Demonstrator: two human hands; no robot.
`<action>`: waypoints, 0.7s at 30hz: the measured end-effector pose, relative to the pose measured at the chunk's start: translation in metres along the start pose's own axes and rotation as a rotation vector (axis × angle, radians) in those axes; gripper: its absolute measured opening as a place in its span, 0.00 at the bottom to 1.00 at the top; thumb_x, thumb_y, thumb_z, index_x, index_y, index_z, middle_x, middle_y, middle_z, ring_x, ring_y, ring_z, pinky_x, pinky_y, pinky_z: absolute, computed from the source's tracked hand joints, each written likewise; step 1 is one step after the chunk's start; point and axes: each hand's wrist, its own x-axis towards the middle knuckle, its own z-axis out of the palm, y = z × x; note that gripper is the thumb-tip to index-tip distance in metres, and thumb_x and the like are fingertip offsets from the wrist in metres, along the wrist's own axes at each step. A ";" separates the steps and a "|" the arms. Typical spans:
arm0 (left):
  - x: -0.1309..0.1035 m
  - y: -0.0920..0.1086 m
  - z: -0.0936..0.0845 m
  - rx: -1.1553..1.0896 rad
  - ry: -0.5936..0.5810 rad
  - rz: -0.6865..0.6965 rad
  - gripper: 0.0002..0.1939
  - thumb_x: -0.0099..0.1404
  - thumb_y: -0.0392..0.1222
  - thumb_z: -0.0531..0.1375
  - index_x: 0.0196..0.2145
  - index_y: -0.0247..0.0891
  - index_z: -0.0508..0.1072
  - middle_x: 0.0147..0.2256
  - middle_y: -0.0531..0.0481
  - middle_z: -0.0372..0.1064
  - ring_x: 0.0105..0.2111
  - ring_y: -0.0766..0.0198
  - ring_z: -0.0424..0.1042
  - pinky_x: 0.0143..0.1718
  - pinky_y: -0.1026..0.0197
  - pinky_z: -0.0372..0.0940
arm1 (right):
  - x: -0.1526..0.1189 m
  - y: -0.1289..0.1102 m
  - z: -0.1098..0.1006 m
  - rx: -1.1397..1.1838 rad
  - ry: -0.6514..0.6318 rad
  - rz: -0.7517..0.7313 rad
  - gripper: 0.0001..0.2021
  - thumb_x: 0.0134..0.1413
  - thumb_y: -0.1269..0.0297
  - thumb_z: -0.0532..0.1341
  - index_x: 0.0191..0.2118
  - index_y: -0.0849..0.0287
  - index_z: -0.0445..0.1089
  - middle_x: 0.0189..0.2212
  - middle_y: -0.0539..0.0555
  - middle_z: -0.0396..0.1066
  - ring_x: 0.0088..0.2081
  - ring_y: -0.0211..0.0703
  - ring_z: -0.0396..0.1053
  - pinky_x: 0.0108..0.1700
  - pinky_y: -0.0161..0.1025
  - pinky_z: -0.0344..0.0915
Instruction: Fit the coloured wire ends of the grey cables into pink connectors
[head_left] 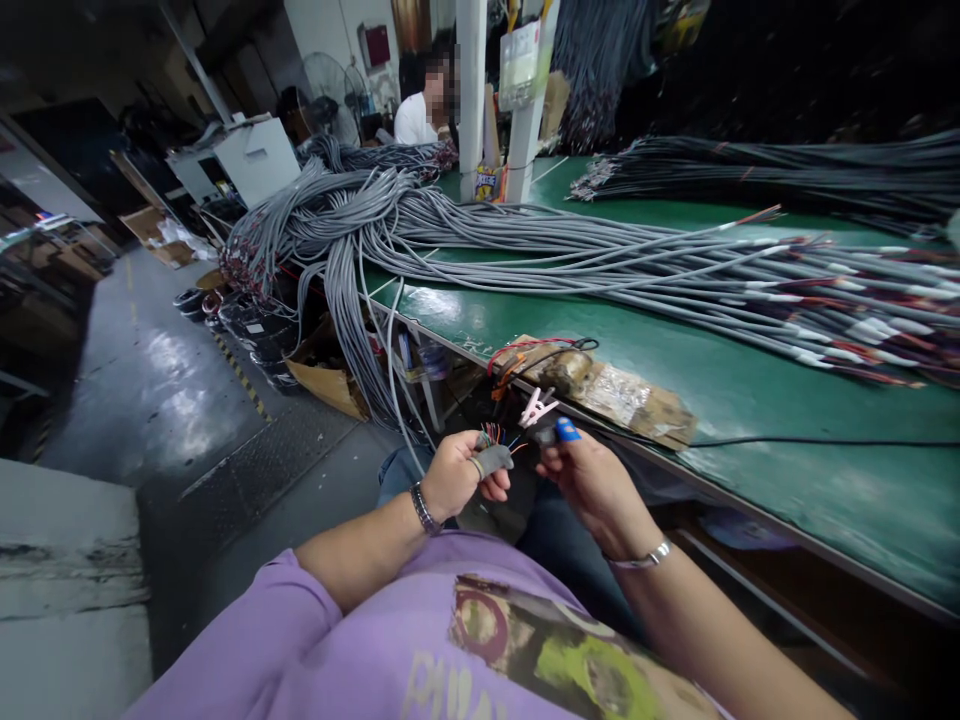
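My left hand (pixel 454 475) is closed around the end of a grey cable, and thin coloured wires (pixel 493 434) fan out of its grip. A grey cover (pixel 493 460) wraps one of its digits. Just to the right, my right hand (pixel 592 485) has its fingers drawn together in a pinch. Blue tape (pixel 568 430) is on its thumb, with a dark cover (pixel 541 433) beside it. Whatever sits between those fingers is too small to make out. A pink clip (pixel 537 408) is at the bench edge, right behind my right fingertips.
Long grey cables (pixel 525 235) lie across the green bench (pixel 787 480), some hanging over its edge. A taped cardboard piece (pixel 637 400) and a black cord (pixel 810 441) lie near the front. Black cables (pixel 780 175) are further back. Another person (pixel 417 118) sits beyond a white post (pixel 471 100).
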 end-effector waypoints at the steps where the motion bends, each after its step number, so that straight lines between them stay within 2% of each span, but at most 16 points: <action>1: 0.001 0.002 0.000 -0.012 -0.016 -0.003 0.23 0.49 0.58 0.65 0.24 0.33 0.66 0.17 0.52 0.67 0.14 0.69 0.67 0.14 0.68 0.59 | 0.003 -0.002 -0.001 0.029 -0.021 0.040 0.20 0.41 0.44 0.67 0.22 0.57 0.68 0.18 0.47 0.62 0.20 0.34 0.55 0.26 0.36 0.63; 4: 0.004 0.007 0.000 -0.031 -0.082 0.001 0.23 0.49 0.57 0.65 0.25 0.33 0.67 0.17 0.53 0.67 0.13 0.69 0.66 0.14 0.68 0.60 | 0.010 -0.010 0.001 0.054 -0.099 0.151 0.21 0.43 0.41 0.64 0.27 0.57 0.72 0.25 0.51 0.69 0.22 0.36 0.60 0.27 0.37 0.66; 6: 0.006 0.010 -0.001 -0.019 -0.115 0.006 0.21 0.50 0.56 0.66 0.26 0.33 0.68 0.17 0.53 0.67 0.13 0.70 0.66 0.14 0.69 0.59 | 0.013 -0.013 0.005 0.025 -0.161 0.135 0.21 0.41 0.41 0.65 0.29 0.56 0.73 0.26 0.51 0.69 0.23 0.36 0.61 0.28 0.37 0.66; 8: 0.009 0.013 -0.001 0.009 -0.134 0.008 0.21 0.50 0.55 0.66 0.26 0.33 0.68 0.18 0.53 0.68 0.13 0.70 0.65 0.13 0.70 0.56 | 0.015 -0.013 0.008 -0.040 -0.187 0.014 0.21 0.40 0.41 0.66 0.28 0.56 0.73 0.25 0.50 0.68 0.24 0.36 0.60 0.28 0.37 0.65; 10: 0.011 0.016 0.000 0.040 -0.145 0.011 0.21 0.50 0.55 0.65 0.25 0.33 0.68 0.18 0.53 0.68 0.13 0.71 0.65 0.12 0.70 0.54 | 0.015 -0.011 0.011 -0.124 -0.139 -0.147 0.21 0.41 0.41 0.66 0.26 0.56 0.72 0.24 0.50 0.68 0.24 0.37 0.60 0.28 0.36 0.62; 12: 0.014 0.018 0.001 0.062 -0.150 0.009 0.21 0.50 0.56 0.65 0.25 0.33 0.68 0.18 0.53 0.67 0.13 0.72 0.64 0.12 0.71 0.53 | 0.017 -0.008 0.013 -0.163 -0.080 -0.238 0.22 0.44 0.39 0.63 0.25 0.56 0.72 0.23 0.50 0.67 0.24 0.38 0.61 0.28 0.37 0.61; 15: 0.017 0.021 0.003 0.075 -0.152 -0.009 0.22 0.49 0.57 0.65 0.25 0.33 0.68 0.18 0.53 0.67 0.13 0.72 0.64 0.12 0.70 0.53 | 0.021 -0.006 0.016 -0.073 -0.136 -0.150 0.25 0.44 0.35 0.60 0.26 0.56 0.71 0.21 0.50 0.67 0.24 0.39 0.62 0.28 0.38 0.62; 18: 0.020 0.021 0.006 0.071 -0.154 -0.013 0.22 0.50 0.57 0.65 0.25 0.33 0.67 0.18 0.53 0.67 0.13 0.72 0.64 0.12 0.71 0.52 | 0.025 -0.009 0.019 0.062 -0.205 -0.010 0.25 0.41 0.35 0.62 0.29 0.56 0.72 0.22 0.52 0.70 0.25 0.41 0.66 0.28 0.39 0.64; 21: 0.023 0.020 0.007 0.071 -0.131 -0.027 0.22 0.49 0.58 0.65 0.25 0.33 0.67 0.18 0.53 0.67 0.13 0.72 0.64 0.12 0.71 0.52 | 0.027 -0.010 0.021 0.122 -0.213 0.007 0.25 0.40 0.37 0.64 0.31 0.57 0.72 0.24 0.53 0.72 0.27 0.44 0.68 0.30 0.40 0.65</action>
